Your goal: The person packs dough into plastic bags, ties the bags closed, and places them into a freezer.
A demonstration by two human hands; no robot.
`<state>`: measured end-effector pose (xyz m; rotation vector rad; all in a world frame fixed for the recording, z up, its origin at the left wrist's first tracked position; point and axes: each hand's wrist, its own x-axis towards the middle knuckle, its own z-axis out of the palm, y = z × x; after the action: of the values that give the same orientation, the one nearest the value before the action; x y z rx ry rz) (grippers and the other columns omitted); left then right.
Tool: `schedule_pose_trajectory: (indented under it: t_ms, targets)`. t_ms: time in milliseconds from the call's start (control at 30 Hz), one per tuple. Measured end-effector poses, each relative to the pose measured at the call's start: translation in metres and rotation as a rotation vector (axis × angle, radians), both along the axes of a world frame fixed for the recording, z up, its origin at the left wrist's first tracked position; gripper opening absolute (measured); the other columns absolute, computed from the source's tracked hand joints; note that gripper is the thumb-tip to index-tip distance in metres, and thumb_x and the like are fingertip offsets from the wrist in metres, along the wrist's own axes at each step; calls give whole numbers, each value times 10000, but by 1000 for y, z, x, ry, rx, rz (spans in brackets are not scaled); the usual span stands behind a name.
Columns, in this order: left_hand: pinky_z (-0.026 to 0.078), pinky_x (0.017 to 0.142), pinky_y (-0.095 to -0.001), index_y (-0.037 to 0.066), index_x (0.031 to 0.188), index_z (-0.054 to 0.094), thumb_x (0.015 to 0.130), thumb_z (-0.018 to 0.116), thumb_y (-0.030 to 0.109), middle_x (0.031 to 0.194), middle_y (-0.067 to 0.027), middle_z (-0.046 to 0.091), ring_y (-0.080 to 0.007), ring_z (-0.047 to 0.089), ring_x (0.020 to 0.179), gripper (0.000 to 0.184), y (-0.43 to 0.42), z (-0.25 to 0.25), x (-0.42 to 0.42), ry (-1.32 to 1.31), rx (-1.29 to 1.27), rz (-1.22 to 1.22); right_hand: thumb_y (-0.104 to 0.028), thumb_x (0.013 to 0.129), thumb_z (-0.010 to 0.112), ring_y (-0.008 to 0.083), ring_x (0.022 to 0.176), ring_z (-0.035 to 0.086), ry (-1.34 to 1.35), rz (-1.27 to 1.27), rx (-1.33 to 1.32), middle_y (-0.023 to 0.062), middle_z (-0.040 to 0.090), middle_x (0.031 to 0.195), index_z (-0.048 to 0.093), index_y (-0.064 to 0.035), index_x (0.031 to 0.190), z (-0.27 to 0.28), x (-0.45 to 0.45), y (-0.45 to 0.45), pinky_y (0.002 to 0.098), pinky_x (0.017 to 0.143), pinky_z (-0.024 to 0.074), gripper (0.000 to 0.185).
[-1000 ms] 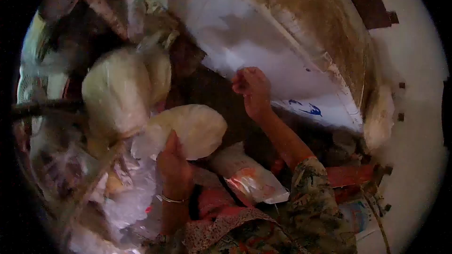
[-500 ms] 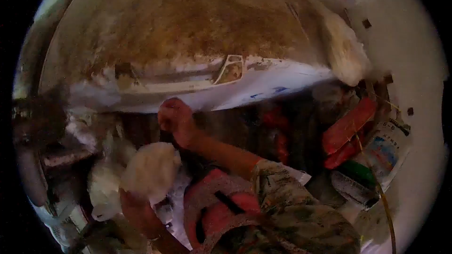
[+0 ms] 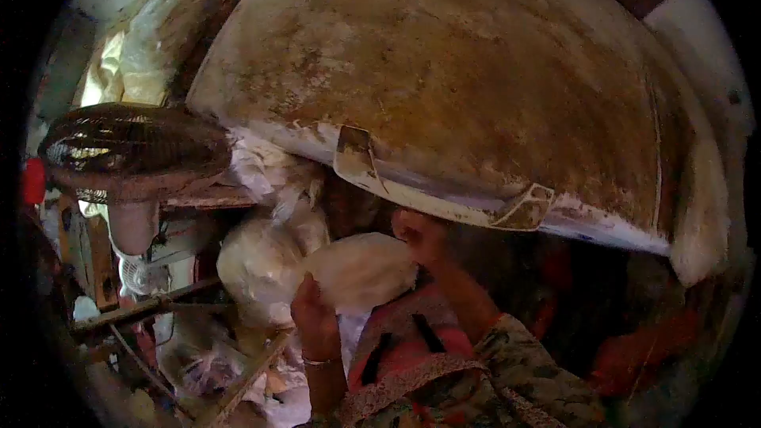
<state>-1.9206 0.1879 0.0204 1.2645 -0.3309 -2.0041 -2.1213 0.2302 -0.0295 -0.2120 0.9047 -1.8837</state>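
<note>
My left hand (image 3: 315, 319), a thin band at its wrist, holds a pale, oval, flattish thing (image 3: 361, 269) by its left side, thumb up along the edge. Its kind does not show clearly. My right hand (image 3: 420, 234) is at the right end of this pale thing, just below the near edge of the table. Its fingers are curled and somewhat blurred, and what they hold, if anything, is hidden. Behind both hands a pale strip with a loop at each end (image 3: 444, 210) lies along the edge of the brown-stained table top (image 3: 476, 79).
Left of the table stands a fan (image 3: 135, 150) with a dark round cage. Translucent plastic bags (image 3: 261, 261) bulge beside my left hand. A pink-red seat or cloth with dark slots (image 3: 412, 321) is near my lap. Red material (image 3: 646, 353) lies at lower right.
My view has swung left, bringing the fan into sight. My right hand has come from the table edge to the pale oval thing, which my left hand still holds, now tilted flatter.
</note>
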Motion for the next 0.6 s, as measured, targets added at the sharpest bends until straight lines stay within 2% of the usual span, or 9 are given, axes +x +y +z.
schedule_pose_trajectory:
  t_ms: [67, 133, 167, 233, 300, 433, 500, 600]
  targets:
    - [385, 809, -303, -8, 999, 480, 826, 441, 182, 968, -80, 529, -179, 491, 899, 260, -4, 8, -9, -25, 26, 38, -47, 698, 496, 128, 480, 401, 10, -18, 41, 38, 433, 556, 475, -33, 618, 9, -7, 0, 240, 439, 325, 84]
    - [385, 808, -308, -4, 990, 484, 821, 448, 169, 949, -76, 533, -177, 495, 888, 245, -5, -2, -6, -39, 58, 63, -67, 708, 497, 122, 477, 405, 237, 34, 185, 36, 451, 567, 474, -33, 606, 10, -7, 6, 234, 434, 327, 110]
    - [383, 810, -312, -1, 980, 487, 812, 458, 150, 942, -70, 532, -174, 492, 892, 227, -3, -20, 7, 2, 20, 62, -67, 708, 497, 122, 477, 405, 236, 44, 177, 36, 451, 567, 474, -33, 606, 9, -8, 5, 234, 434, 327, 110]
    - [381, 812, -317, 3, 970, 490, 803, 469, 130, 935, -64, 531, -170, 489, 896, 212, -3, -18, 8, 34, -25, 71, -97, 724, 516, 112, 481, 403, 33, 29, 171, 24, 453, 572, 505, -38, 628, 7, -7, 1, 225, 431, 318, 113]
    - [386, 790, -299, 13, 905, 512, 792, 485, 111, 871, -43, 531, -155, 495, 835, 152, -9, 7, -10, -32, 10, 52, -115, 730, 509, 114, 476, 398, 19, 37, 157, 24, 446, 564, 504, -37, 645, -8, -6, 4, 226, 428, 314, 115]
    - [391, 772, -278, 16, 864, 528, 777, 511, 117, 836, -37, 535, -151, 501, 803, 135, -14, 1, -15, -65, 36, 108, -186, 753, 481, 119, 457, 379, 83, 40, 99, 22, 419, 531, 497, -32, 713, -12, -9, -3, 233, 416, 299, 160]
    - [404, 754, -275, 5, 857, 538, 766, 530, 137, 839, -38, 543, -151, 509, 794, 160, -19, -1, -21, -223, -69, 27, -222, 764, 467, 121, 448, 370, 174, 37, 52, 22, 406, 514, 494, -30, 747, 1, -14, -8, 237, 410, 292, 195]
    - [413, 743, -280, -9, 886, 538, 760, 541, 143, 874, -50, 550, -150, 515, 817, 197, -23, 23, -23, -251, -13, -35, -276, 781, 446, 125, 433, 355, 346, 46, -72, 21, 386, 489, 489, -27, 798, 45, -23, -14, 242, 400, 280, 253]
